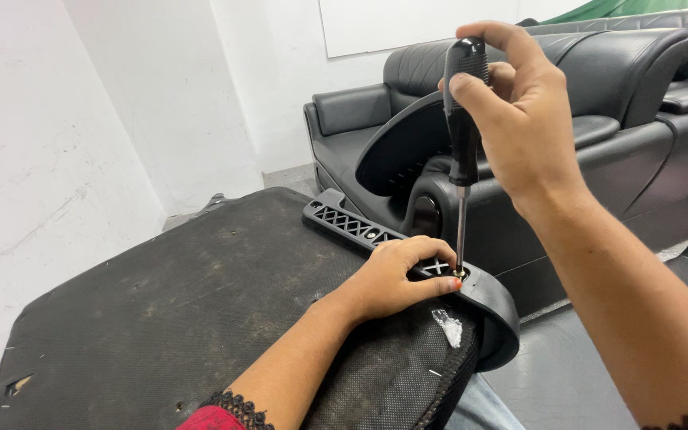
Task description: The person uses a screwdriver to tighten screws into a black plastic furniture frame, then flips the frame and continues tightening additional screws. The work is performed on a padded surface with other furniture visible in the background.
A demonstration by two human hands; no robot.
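My right hand [519, 111] grips the black handle of a screwdriver [462, 135], held upright with its metal shaft pointing down. The tip meets a small screw [458, 274] in a black plastic armrest bracket [376, 232] with a lattice of cut-outs. My left hand [396, 279] rests on that bracket, fingers curled beside the screw and steadying the tip. The bracket lies along the edge of an upturned chair seat [185, 310] covered in dark grey fabric.
A curved black plastic chair part [396, 143] stands just behind the bracket. A black leather sofa [623, 87] fills the back right. White walls [65, 135] close in on the left. A scrap of clear plastic [447, 325] lies on the seat's edge.
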